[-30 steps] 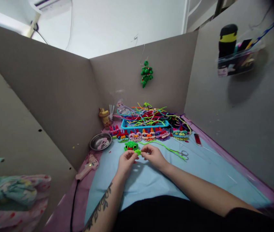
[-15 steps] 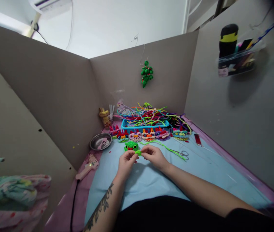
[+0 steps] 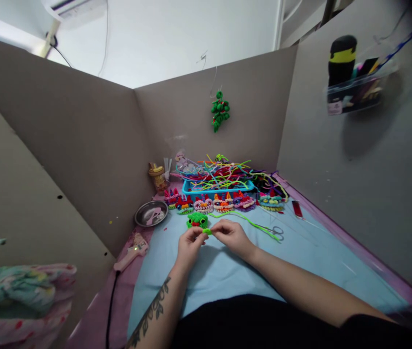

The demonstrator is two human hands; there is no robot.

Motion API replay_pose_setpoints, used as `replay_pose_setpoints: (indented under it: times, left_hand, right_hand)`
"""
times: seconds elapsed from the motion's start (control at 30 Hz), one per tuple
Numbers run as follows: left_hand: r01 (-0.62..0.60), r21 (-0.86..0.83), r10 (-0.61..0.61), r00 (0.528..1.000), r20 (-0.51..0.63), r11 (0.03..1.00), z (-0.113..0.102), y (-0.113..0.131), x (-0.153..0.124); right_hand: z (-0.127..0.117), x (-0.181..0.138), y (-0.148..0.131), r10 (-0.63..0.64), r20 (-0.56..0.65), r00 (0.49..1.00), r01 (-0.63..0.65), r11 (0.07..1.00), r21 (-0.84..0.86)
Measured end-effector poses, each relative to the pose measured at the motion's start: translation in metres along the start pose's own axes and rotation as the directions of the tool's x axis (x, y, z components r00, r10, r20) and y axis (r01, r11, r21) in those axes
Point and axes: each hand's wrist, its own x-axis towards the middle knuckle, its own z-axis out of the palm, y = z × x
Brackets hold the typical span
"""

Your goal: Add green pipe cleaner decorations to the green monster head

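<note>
A short bright green pipe cleaner piece [image 3: 207, 231], bent into a small shape, is held between both hands above the blue sheet. My left hand [image 3: 190, 244] pinches its left end between thumb and fingers. On its other end, the fingertips of my right hand [image 3: 232, 236] are closed. Just behind them sits a fuzzy green head [image 3: 197, 220] with round eyes and a red mouth. To the right, a long green pipe cleaner [image 3: 242, 216] lies on the sheet, its end by the scissors [image 3: 277, 233].
A row of colourful pipe cleaner heads [image 3: 223, 203] stands before a blue tray [image 3: 250, 187] heaped with pipe cleaners. On the left are a metal bowl [image 3: 138, 218] and a pink glue gun [image 3: 133, 254] with its black cord. Grey panels [image 3: 187, 116] enclose the table.
Both hands stay almost in place, holding the green piece. My right fingertips have shifted very slightly, and the piece looks flatter. The view has moved a little.
</note>
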Motion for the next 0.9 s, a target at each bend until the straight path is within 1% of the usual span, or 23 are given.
replay_pose_setpoints:
  times: [0.13, 0.27, 0.33, 0.4, 0.5, 0.57, 0.73, 0.83, 0.9]
  left_hand:
    - [-0.053, 0.035, 0.054, 0.999, -0.009, 0.998, -0.001, -0.004, 0.0]
    - [-0.114, 0.107, 0.118, 0.993, -0.032, 0.988, -0.001, -0.007, -0.002]
    - [-0.18, 0.186, 0.191, 0.981, -0.043, 0.966, -0.001, -0.006, -0.004]
    - [-0.261, 0.279, 0.284, 0.958, -0.046, 0.924, -0.002, -0.003, -0.005]
    - [-0.362, 0.366, 0.398, 0.917, -0.023, 0.857, -0.002, 0.002, -0.007]
    - [-0.395, 0.384, 0.431, 0.902, -0.008, 0.835, -0.001, 0.005, -0.008]
    - [-0.399, 0.39, 0.43, 0.903, 0.009, 0.83, -0.001, 0.004, -0.008]
    - [-0.398, 0.388, 0.432, 0.902, 0.001, 0.831, -0.001, 0.004, -0.008]
    - [-0.419, 0.384, 0.453, 0.892, 0.002, 0.823, -0.001, 0.005, -0.009]
  right_hand:
    - [-0.003, -0.002, -0.003, -0.181, 0.026, 0.983, 0.183, 0.975, -0.128]
    - [-0.006, -0.003, -0.004, -0.356, 0.084, 0.931, 0.365, 0.908, -0.206]
    - [-0.007, -0.004, -0.002, -0.422, 0.119, 0.899, 0.438, 0.862, -0.253]
    - [-0.008, -0.004, 0.0, -0.462, 0.15, 0.874, 0.486, 0.824, -0.293]
    - [-0.009, -0.005, 0.001, -0.496, 0.182, 0.849, 0.528, 0.786, -0.321]
    - [-0.01, -0.005, 0.001, -0.512, 0.189, 0.838, 0.545, 0.773, -0.324]
    - [-0.011, -0.005, -0.001, -0.533, 0.182, 0.826, 0.563, 0.765, -0.313]
    - [-0.01, -0.006, 0.0, -0.521, 0.174, 0.836, 0.549, 0.784, -0.291]
    - [-0.009, -0.006, 0.002, -0.503, 0.145, 0.852, 0.524, 0.812, -0.258]
